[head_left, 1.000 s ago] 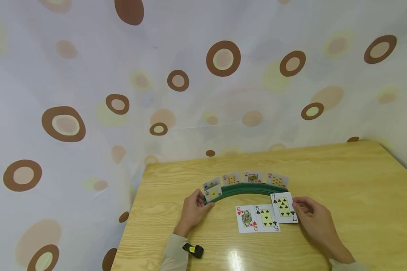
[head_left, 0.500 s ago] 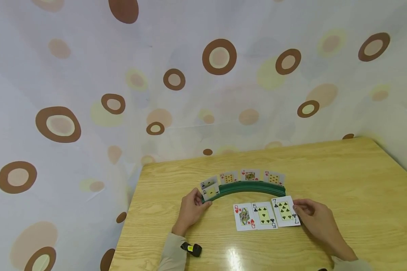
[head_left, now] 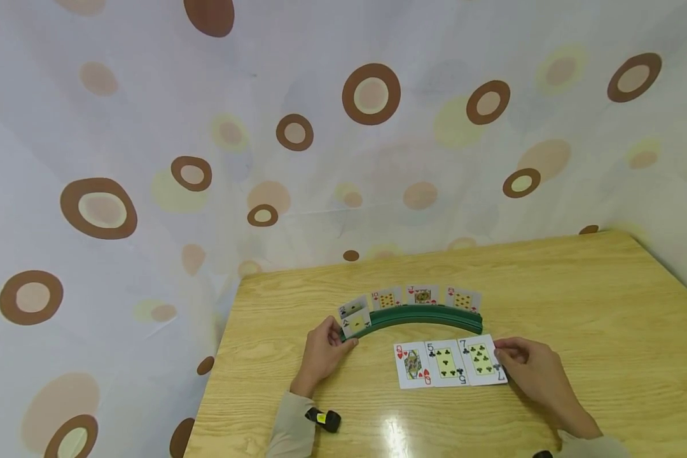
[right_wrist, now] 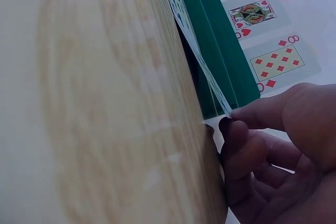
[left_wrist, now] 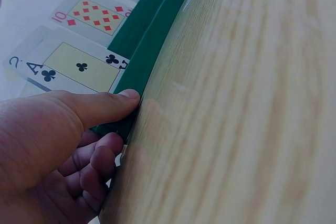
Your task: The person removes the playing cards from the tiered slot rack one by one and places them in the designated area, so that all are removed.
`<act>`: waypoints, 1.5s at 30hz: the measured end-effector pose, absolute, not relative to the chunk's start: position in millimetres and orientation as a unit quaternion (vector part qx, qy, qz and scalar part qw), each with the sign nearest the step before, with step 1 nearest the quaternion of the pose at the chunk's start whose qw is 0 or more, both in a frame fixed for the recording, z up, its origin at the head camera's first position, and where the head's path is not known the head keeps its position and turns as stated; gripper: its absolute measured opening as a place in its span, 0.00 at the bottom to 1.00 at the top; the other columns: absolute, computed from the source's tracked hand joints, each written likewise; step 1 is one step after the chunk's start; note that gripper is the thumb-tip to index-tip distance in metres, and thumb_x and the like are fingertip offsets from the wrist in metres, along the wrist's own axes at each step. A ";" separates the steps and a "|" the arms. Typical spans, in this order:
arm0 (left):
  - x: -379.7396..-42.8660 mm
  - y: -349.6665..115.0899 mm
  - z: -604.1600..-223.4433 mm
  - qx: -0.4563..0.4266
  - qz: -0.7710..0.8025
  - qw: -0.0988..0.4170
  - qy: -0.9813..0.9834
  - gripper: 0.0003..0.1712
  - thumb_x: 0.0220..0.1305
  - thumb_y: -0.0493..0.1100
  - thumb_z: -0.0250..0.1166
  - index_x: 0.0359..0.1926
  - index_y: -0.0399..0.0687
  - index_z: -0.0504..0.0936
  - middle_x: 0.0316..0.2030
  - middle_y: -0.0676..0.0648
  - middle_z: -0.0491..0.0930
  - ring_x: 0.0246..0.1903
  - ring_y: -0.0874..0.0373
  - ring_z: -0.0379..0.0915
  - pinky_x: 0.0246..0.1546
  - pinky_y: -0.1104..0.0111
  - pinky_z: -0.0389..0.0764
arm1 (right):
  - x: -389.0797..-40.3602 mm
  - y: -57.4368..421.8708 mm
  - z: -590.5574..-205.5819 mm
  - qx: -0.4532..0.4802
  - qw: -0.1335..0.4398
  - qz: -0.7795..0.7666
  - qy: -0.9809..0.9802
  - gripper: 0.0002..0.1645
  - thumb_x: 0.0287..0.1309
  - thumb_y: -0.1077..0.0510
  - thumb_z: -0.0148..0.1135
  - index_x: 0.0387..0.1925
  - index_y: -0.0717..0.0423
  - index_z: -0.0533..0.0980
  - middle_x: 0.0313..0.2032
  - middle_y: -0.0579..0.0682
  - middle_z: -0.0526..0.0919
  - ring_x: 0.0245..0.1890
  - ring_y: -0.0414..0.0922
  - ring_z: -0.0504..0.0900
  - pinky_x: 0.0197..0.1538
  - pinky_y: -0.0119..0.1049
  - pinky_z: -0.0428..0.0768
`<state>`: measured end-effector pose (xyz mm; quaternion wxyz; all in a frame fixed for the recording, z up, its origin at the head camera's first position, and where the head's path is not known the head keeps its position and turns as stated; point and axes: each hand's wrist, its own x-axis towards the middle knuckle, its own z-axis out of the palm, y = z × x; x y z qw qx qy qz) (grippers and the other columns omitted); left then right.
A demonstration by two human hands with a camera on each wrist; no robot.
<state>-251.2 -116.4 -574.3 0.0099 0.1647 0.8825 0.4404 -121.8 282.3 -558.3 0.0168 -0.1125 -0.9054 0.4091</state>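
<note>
My left hand (head_left: 320, 356) grips the left end of a curved green card holder (head_left: 423, 315), thumb on its front. In the holder stand the ace of clubs (left_wrist: 81, 66), a black two (head_left: 352, 306) behind it, the ten of diamonds (head_left: 386, 298), the jack of hearts (head_left: 422, 294) and the eight of diamonds (right_wrist: 277, 62). My right hand (head_left: 535, 372) pinches the seven of clubs (head_left: 481, 360) by its right edge, thumb against fingertips. The card is seen nearly edge-on in the right wrist view. Left of it lie the five of clubs (head_left: 446, 363) and the queen of hearts (head_left: 413, 365), face up.
All of this is on a light wooden table (head_left: 595, 299). A white curtain (head_left: 206, 83) with brown rings hangs behind the table and down its left side. A black strap (head_left: 324, 419) is on the left wrist.
My right hand has lowered the seven of clubs, which overlapped the five and now lines up at its right side. The left hand keeps its grip on the holder. The head view has shifted slightly.
</note>
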 end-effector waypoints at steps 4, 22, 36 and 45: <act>-250.5 -117.5 -573.9 0.167 0.443 0.008 0.881 0.18 0.66 0.41 0.80 0.40 0.41 0.77 0.31 0.45 0.79 0.28 0.65 0.68 0.31 0.75 0.70 | -123.3 282.0 -558.5 -0.115 0.010 0.405 -0.907 0.20 0.76 0.58 0.64 0.59 0.69 0.83 0.42 0.57 0.92 0.36 0.42 0.83 0.34 0.29 0.76; -251.9 -114.7 -570.9 0.170 0.445 0.007 0.879 0.17 0.67 0.41 0.80 0.40 0.43 0.77 0.29 0.50 0.78 0.27 0.67 0.68 0.30 0.75 0.71 | -122.4 280.3 -557.1 -0.108 0.028 0.409 -0.906 0.17 0.77 0.54 0.65 0.56 0.64 0.85 0.41 0.52 0.90 0.32 0.36 0.80 0.35 0.28 0.77; -251.4 -115.7 -569.5 0.164 0.438 0.005 0.884 0.17 0.68 0.42 0.79 0.39 0.44 0.77 0.29 0.52 0.77 0.26 0.69 0.67 0.31 0.76 0.70 | -129.0 241.8 -540.3 -0.035 0.088 0.438 -0.894 0.08 0.72 0.61 0.71 0.49 0.58 0.88 0.38 0.49 0.89 0.30 0.31 0.77 0.34 0.28 0.77; -250.4 -116.2 -572.0 0.162 0.442 0.012 0.882 0.17 0.67 0.42 0.79 0.40 0.44 0.77 0.30 0.49 0.78 0.27 0.68 0.68 0.31 0.76 0.71 | -144.3 221.4 -529.4 0.007 0.114 0.444 -0.889 0.06 0.70 0.64 0.71 0.47 0.58 0.88 0.36 0.48 0.89 0.30 0.30 0.79 0.33 0.29 0.78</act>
